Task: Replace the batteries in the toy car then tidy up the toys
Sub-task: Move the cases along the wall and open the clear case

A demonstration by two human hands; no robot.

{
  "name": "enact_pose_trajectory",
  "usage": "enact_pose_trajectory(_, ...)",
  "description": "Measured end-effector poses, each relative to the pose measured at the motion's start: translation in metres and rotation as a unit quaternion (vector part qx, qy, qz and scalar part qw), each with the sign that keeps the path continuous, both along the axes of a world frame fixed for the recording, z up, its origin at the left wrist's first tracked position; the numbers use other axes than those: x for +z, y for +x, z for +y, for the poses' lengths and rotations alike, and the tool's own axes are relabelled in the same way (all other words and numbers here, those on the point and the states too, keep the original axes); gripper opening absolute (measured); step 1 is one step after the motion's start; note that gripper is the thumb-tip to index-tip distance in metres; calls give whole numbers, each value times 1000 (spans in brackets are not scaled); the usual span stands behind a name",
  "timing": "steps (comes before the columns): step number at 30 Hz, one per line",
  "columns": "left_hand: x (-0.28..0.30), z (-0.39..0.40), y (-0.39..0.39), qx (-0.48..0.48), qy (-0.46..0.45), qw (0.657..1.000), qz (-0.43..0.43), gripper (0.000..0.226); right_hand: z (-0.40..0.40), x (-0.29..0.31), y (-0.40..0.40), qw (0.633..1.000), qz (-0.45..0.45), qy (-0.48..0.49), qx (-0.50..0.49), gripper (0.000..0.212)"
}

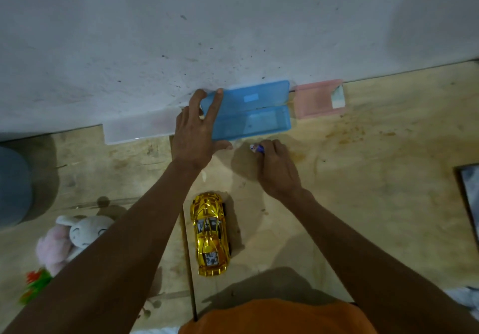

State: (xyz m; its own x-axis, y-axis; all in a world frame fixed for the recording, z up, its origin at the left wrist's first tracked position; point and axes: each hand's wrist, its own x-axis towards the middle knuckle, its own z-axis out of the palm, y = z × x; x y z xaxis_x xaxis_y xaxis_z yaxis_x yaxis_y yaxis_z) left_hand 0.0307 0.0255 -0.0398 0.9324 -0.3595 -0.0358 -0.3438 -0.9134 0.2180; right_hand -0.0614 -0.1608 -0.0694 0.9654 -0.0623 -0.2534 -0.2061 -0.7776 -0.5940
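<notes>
A shiny gold toy car (211, 234) stands on its wheels on the wooden table, near me and between my forearms. An open blue plastic case (252, 110) lies against the wall, its lid leaning back. My left hand (194, 131) holds the case's left end, fingers over the lid edge and thumb at the tray's front. My right hand (276, 167) is just in front of the case and pinches a small battery (256, 148) with a blue, red and white label.
A clear case (137, 129) lies left of the blue one, a pink case (320, 99) right of it. A white and pink plush bunny (75, 237) and a red-green toy (35, 283) lie at the left. A dark frame (470, 199) is at the right edge.
</notes>
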Motion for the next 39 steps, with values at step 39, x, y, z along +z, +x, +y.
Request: enact_pose_trajectory(39, -1, -13, -19, 28, 5, 997, -74, 80, -62, 22, 68, 972, -205, -49, 104, 50)
